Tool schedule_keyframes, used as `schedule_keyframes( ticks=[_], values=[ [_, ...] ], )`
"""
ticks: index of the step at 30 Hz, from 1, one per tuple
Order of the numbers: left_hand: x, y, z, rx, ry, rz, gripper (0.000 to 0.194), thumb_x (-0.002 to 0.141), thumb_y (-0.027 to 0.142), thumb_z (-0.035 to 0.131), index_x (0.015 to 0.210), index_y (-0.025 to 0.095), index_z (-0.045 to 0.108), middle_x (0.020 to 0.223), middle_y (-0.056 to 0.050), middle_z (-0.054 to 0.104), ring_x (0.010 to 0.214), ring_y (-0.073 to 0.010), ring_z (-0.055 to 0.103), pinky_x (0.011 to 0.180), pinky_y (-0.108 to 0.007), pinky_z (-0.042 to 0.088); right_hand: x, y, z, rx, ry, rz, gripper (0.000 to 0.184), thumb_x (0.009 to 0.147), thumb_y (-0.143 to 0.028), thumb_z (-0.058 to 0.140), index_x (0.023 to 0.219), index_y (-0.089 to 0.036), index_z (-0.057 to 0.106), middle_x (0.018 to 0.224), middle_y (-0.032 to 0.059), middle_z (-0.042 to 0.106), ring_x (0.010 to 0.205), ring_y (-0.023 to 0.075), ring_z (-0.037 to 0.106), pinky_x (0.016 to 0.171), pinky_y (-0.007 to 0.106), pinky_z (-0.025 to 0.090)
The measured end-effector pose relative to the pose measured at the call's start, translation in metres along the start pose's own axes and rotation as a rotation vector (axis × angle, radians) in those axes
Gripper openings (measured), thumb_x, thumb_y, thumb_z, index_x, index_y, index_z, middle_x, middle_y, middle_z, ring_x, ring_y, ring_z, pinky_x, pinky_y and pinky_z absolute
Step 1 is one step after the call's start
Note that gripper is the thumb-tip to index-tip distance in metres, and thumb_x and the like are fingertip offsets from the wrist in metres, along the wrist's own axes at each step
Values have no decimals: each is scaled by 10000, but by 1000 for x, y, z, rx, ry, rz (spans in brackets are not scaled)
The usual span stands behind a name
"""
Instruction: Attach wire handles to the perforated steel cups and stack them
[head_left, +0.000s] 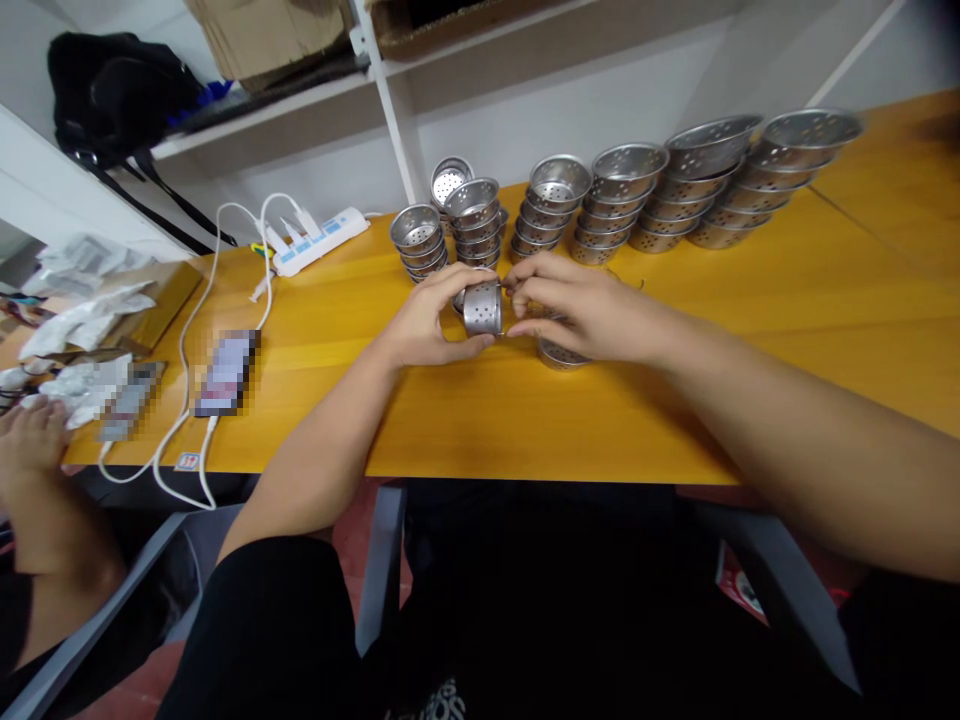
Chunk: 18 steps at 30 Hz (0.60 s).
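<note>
My left hand is wrapped around a small perforated metal cup, which lies on its side just above the table. My right hand has its thumb and fingers closed at the cup's rim end, one above and one below. Whether a second thin piece is between those fingertips is too small to tell. Under my right hand stands another perforated cup, partly covered by the hand. Just behind my left hand is a stack of small cups, with a second stack beside it.
Several stacks of larger perforated cups line the back right. A power strip with white cables and a phone lie at left. Another person's hand rests at the far left, near plastic bags. Shelves rise behind.
</note>
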<state>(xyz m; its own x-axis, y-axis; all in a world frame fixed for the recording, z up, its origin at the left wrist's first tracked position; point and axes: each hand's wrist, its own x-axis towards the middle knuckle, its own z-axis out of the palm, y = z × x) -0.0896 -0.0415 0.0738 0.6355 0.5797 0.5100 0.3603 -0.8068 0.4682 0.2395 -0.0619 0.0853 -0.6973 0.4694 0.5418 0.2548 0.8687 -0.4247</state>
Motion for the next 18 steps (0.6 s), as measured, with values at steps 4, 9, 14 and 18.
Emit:
schedule_keyframes(
  ticks=[4,9,14,18],
  values=[
    [-5,-17,-3,16,65,-74,1054,941,1086,877,1645,305,807,1573,-160,900,1443,-418,874,1325,-645,708,1,0,-1,83,25,9,413,1249,-733,773,1211,-327,831,1501,160,833,1402,437,805,1251,644,679],
    [-7,-60,13,28,257,-150,1241,975,1115,815,1912,368,494,1819,-190,733,1700,-463,754,1425,-690,647,-9,42,-1,-88,88,125,525,1191,-823,790,1241,-307,874,1430,182,820,1330,462,792,1228,682,673],
    [-7,-66,26,-17,241,-150,1239,1007,1064,824,1952,361,439,1945,-216,636,1813,-487,678,1498,-717,606,-21,81,-11,-168,-100,195,558,1179,-844,764,1130,-297,862,1136,128,805,994,353,771,925,537,684],
    [-9,-52,26,-37,170,-234,1198,1025,1038,838,1900,280,528,1933,-249,683,1764,-479,734,1500,-692,618,-21,82,-14,-212,-126,211,559,1217,-813,691,1146,-285,859,1130,138,807,991,350,771,932,541,673]
  ],
)
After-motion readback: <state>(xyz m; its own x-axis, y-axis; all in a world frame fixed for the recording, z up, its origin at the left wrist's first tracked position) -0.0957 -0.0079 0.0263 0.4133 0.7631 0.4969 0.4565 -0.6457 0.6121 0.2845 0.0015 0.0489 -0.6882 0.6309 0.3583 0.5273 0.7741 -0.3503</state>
